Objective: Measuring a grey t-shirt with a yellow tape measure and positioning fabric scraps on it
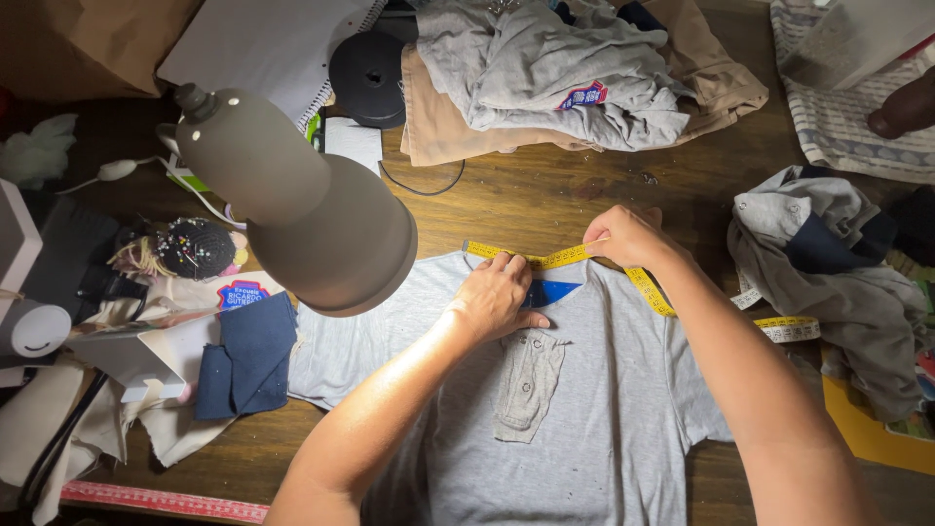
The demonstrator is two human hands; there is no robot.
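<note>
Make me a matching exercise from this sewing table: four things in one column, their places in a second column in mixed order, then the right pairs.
Things:
1. tape measure
2. desk lamp
3. pincushion
4. navy cloth

Places:
A. left of the lamp shade, stuck with pins
B. stretched across the grey shirt neckline between left hand and right hand
C. folded beside the shirt's sleeve
D. over the table's left half

Pairs: 1-B, 2-D, 3-A, 4-C

This was a sewing or tailoring workroom: a wooden table [545, 200] heaped with folded garments [565, 78] at the top of the frame, a pincushion [195, 248] at left, a yellow measuring tape [648, 290] at centre and a desk lamp [302, 214] overhead.
</note>
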